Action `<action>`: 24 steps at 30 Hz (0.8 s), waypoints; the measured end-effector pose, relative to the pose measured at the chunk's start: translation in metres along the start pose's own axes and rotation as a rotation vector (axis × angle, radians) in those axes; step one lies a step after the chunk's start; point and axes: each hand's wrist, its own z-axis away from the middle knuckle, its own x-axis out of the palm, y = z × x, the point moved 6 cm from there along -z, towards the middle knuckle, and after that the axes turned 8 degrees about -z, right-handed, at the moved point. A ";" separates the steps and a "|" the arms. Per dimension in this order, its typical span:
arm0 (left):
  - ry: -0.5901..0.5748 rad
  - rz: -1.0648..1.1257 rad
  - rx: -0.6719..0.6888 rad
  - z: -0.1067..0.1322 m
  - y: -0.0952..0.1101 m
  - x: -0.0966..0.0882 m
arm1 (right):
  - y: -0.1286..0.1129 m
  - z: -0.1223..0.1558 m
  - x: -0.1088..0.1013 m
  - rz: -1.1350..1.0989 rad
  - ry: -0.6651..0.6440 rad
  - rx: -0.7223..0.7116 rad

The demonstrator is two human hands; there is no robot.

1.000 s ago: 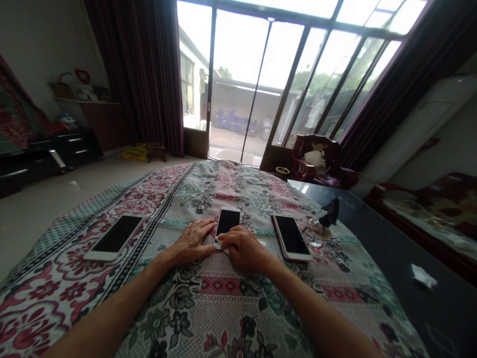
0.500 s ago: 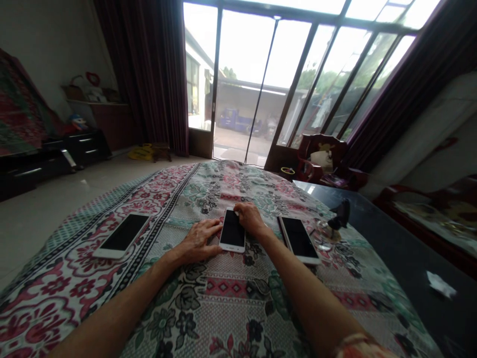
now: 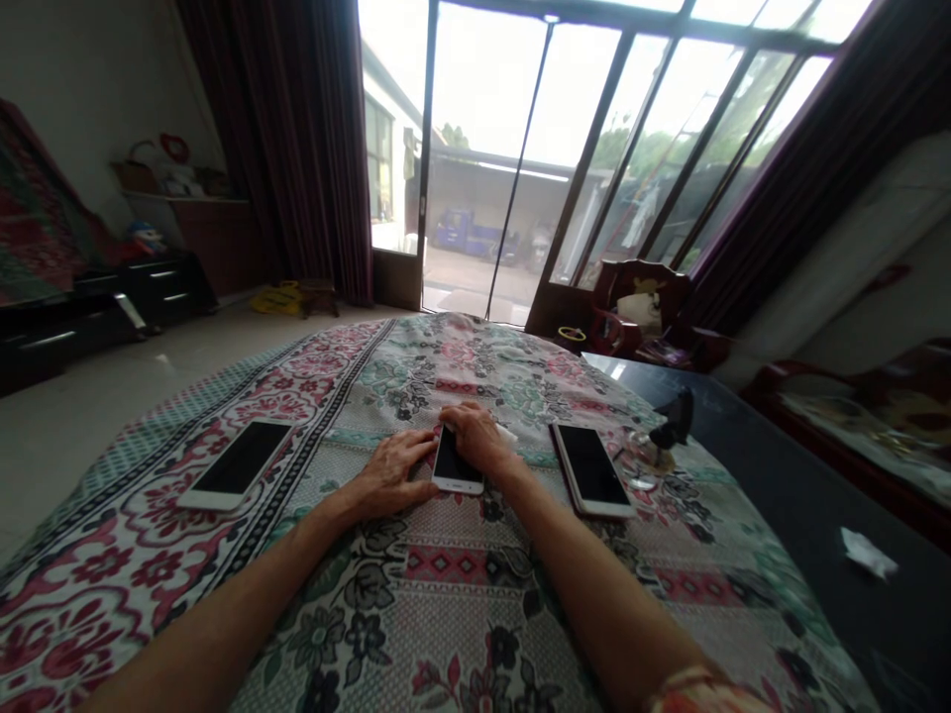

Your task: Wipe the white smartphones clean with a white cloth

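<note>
Three white phones with dark screens lie on a flowered cloth (image 3: 446, 594). My left hand (image 3: 390, 473) rests flat beside the left edge of the middle phone (image 3: 455, 465), fingers stretched out and touching it. My right hand (image 3: 475, 436) lies over the far half of that phone with its fingers curled on the top end, hiding it. A small white strip (image 3: 506, 432) shows just right of this hand. The left phone (image 3: 236, 462) and the right phone (image 3: 591, 468) lie untouched.
A small glass (image 3: 643, 456) and a dark bird-like figure (image 3: 675, 420) stand at the cloth's right edge. A dark glass table (image 3: 788, 515) with a crumpled white paper (image 3: 862, 553) is on the right. Glass doors, curtains and a red chair (image 3: 639, 307) lie beyond.
My right hand went from the near end of the middle phone up along its right side, and now covers the phone's far half. My left hand stayed by the phone's left edge.
</note>
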 end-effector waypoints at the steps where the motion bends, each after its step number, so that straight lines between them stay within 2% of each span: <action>1: 0.006 0.001 -0.001 0.000 0.000 -0.001 | -0.004 0.002 0.001 -0.013 -0.005 -0.010; 10: 0.064 0.050 0.003 0.000 0.000 -0.003 | -0.029 0.038 -0.003 -0.154 -0.008 -0.129; 17: 0.041 -0.021 -0.017 0.001 -0.003 0.001 | -0.051 0.074 -0.006 -0.249 -0.042 -0.255; 24: -0.030 -0.011 0.009 0.004 0.002 -0.005 | -0.060 0.089 -0.015 -0.327 0.004 -0.287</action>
